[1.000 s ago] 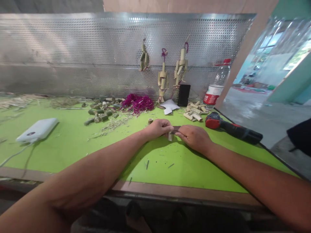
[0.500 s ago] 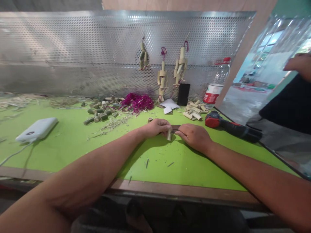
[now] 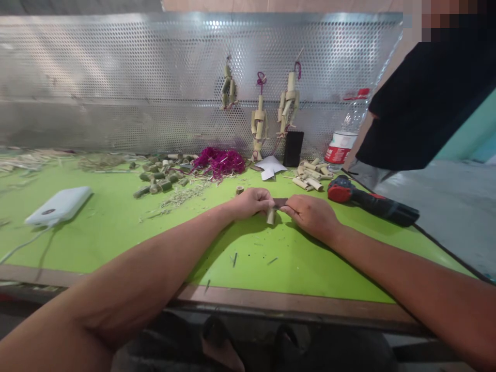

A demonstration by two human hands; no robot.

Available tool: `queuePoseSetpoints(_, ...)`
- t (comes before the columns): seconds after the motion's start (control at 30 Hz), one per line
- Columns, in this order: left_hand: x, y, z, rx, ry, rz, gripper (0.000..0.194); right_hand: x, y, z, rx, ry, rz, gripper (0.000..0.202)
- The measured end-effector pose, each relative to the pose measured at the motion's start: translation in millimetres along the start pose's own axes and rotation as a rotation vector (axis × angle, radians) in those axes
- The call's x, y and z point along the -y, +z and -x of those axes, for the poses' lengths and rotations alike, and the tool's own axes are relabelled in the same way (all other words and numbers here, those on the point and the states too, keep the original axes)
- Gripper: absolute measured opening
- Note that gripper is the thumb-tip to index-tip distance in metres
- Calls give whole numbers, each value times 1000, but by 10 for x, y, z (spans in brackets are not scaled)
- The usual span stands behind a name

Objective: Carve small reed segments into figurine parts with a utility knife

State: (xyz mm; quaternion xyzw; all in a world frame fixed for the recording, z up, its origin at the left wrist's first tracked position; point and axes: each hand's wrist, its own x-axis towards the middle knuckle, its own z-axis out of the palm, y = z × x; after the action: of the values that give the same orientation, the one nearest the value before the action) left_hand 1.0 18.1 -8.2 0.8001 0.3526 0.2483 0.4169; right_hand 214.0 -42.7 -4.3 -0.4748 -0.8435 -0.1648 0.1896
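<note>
Near the middle of the green table, my left hand (image 3: pixel 253 202) is closed on a short pale bamboo piece (image 3: pixel 270 216), whose lower end sticks out below the fingers. My right hand (image 3: pixel 312 214) is closed round a dark flat blade-like strip (image 3: pixel 280 202). That strip spans the gap between both hands and meets the upper part of the bamboo piece; its gripped end is hidden. Another short bamboo piece (image 3: pixel 239 190) stands just behind my left hand. Small dark slivers (image 3: pixel 234 259) and crumbs lie on the tabletop in front of my hands.
Cut bamboo pieces (image 3: pixel 310 175), a cordless power tool (image 3: pixel 372 201) and a bottle (image 3: pixel 341 144) are at the right. Purple string (image 3: pixel 219 164) lies behind, below hanging bamboo figures (image 3: pixel 289 101). A white power bank (image 3: pixel 59 205) sits left. A person in dark clothes (image 3: pixel 418 108) stands at right.
The dark strip has turned a little and shows more of its flat side. The person at the right has moved leftward, beside the bottle. My hands have barely shifted.
</note>
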Motion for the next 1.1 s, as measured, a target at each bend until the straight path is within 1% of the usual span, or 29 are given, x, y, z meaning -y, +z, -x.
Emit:
queuePoseSetpoints(0.1, 14, 5, -2, -18, 2, 15, 25, 2, -6, -9, 24, -9, -13, 41)
queuePoseSetpoints(0.23, 29, -4, 0, 15, -3, 57, 24, 5, -25, -23, 57, -26, -27, 39)
queuePoseSetpoints(0.4, 65, -14, -12, 75, 29, 196, 24, 19, -25, -14, 74, -37, -19, 41)
queuePoseSetpoints(0.47, 64, -19, -11, 95, 39, 228, 25, 40, -8, 4, 113, -92, -26, 44)
queuePoseSetpoints(0.53, 54, -24, -7, 88, 38, 234, 26, 65, 9, 26, 152, -171, -33, 45)
queuePoseSetpoints(0.6, 47, -27, -4, 70, 28, 246, 27, 85, 18, 43, 160, -221, -31, 46)
queuePoseSetpoints(0.67, 50, -26, -4, 64, 5, 256, 28, 93, 15, 49, 124, -182, -20, 45)
queuePoseSetpoints(0.77, 67, -16, -15, 63, -21, 252, 28, 86, 0, 36, 39, -44, 12, 42)
queuePoseSetpoints(0.83, 79, -6, -26, 56, -22, 269, 25, 78, -7, 19, 13, -1, 29, 39)
queuePoseSetpoints(1.0, 73, 10, -36, 59, -5, 320, 18, 61, -18, -21, 53, -22, 13, 38)
queuePoseSetpoints(1.1, 50, 7, -21, 59, -10, 307, 19, 51, -11, -21, 91, -36, -13, 41)
